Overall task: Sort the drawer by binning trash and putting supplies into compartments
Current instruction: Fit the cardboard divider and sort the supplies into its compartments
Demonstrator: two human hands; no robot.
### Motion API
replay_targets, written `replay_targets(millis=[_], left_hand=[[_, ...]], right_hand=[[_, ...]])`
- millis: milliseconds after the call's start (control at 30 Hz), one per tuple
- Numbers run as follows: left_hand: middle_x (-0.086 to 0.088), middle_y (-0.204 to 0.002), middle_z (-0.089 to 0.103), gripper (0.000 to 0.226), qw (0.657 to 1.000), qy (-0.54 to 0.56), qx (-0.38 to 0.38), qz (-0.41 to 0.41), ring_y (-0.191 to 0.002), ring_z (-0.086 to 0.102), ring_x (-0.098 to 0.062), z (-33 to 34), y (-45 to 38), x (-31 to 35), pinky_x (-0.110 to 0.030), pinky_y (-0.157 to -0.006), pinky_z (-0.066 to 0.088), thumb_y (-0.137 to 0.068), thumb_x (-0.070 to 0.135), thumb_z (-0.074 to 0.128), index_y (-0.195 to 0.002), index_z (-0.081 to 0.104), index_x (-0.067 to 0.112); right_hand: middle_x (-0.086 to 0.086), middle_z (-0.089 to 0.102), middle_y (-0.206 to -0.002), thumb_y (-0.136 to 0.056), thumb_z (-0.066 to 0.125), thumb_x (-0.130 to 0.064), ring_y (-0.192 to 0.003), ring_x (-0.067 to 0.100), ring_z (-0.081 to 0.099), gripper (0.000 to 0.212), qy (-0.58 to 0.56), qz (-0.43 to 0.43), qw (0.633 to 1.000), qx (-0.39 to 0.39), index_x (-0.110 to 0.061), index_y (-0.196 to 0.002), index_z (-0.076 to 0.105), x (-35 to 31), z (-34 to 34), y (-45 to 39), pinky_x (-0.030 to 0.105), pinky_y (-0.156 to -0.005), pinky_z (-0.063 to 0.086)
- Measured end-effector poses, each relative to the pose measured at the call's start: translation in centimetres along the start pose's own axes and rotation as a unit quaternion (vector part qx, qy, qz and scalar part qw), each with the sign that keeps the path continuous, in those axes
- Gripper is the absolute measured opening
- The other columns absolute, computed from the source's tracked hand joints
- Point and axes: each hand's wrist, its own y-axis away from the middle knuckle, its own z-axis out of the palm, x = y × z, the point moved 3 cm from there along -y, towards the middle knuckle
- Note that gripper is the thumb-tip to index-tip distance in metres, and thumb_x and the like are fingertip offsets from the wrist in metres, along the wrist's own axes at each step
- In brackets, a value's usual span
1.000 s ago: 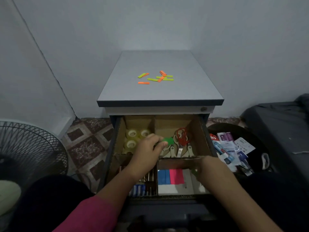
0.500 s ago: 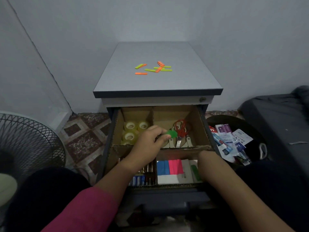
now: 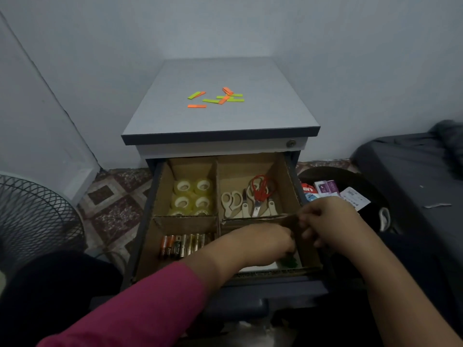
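The drawer is standing pulled out from under the grey cabinet top, lined with a cardboard divider that splits it into four compartments. Tape rolls are filling the far-left compartment, scissors are lying in the far-right one, and batteries are lined up in the near-left one.

The left hand is reaching across into the near-right compartment, its fingers curled down and closed; what they are gripping cannot be told. A small green item is lying just below that hand on a white pad. The right hand is pinching the cardboard wall at the right end of the cross divider, fingers closed on it.

The two hands and the pink sleeve are blocking most of the near-right compartment. Orange and green strips are lying scattered on the cabinet top. A black bin holding packets is sitting just right of the drawer, a fan at left.
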Motion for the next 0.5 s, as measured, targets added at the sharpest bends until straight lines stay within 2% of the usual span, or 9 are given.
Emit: replay_targets(millis=[67,133,300,400,500], left_hand=[[-0.013,-0.103,0.057,0.016,1.000,-0.004,-0.009,0.007,-0.085,0.055,-0.027,0.5,-0.5,-0.1,-0.031,-0.066,0.035,-0.092,0.003,0.051,-0.098,0.065,0.003],[-0.013,-0.103,0.056,0.016,1.000,-0.009,-0.006,0.001,-0.089,0.057,-0.030,0.9,-0.6,-0.2,-0.032,-0.066,0.036,-0.091,0.003,0.052,-0.100,0.065,0.003],[-0.011,-0.113,0.055,0.029,0.999,0.023,0.004,-0.034,-0.095,0.057,-0.029,1.0,-0.4,-0.3,-0.034,-0.068,0.043,-0.089,0.008,0.054,-0.117,0.059,0.008],[-0.011,-0.111,0.053,0.030,0.998,0.041,0.009,-0.042,-0.093,0.056,-0.030,0.9,-0.1,-0.4,-0.040,-0.072,0.048,-0.086,0.007,0.054,-0.116,0.059,0.008],[-0.007,-0.108,0.053,0.025,0.997,0.050,0.030,-0.042,-0.093,0.056,-0.027,0.4,0.8,-0.3,-0.039,-0.073,0.047,-0.087,0.005,0.054,-0.112,0.060,0.009]], right_hand=[[0.002,0.060,-0.072,-0.101,0.043,-0.015,-0.054,0.014,0.054,0.022,-0.007,-0.018,1.000,0.019,-0.012,-0.117,0.058,0.2,-0.2,0.0,0.022,-0.052,0.043],[0.001,0.060,-0.071,-0.101,0.043,-0.016,-0.053,0.014,0.053,0.022,0.000,-0.019,1.000,0.010,-0.012,-0.117,0.058,0.5,0.0,-0.1,0.023,-0.053,0.043],[0.000,0.057,-0.072,-0.102,0.041,-0.017,-0.055,0.013,0.052,0.025,0.025,-0.010,0.999,-0.027,-0.009,-0.121,0.055,0.0,-0.1,-0.5,0.023,-0.055,0.043],[0.001,0.057,-0.072,-0.101,0.042,-0.018,-0.056,0.013,0.053,0.025,0.040,-0.004,0.998,-0.038,-0.010,-0.120,0.056,0.1,-0.1,-0.6,0.023,-0.055,0.044],[0.000,0.061,-0.072,-0.100,0.046,-0.017,-0.056,0.012,0.056,0.018,0.045,-0.015,0.999,-0.016,-0.014,-0.110,0.060,0.6,0.1,-0.6,0.023,-0.056,0.046]])
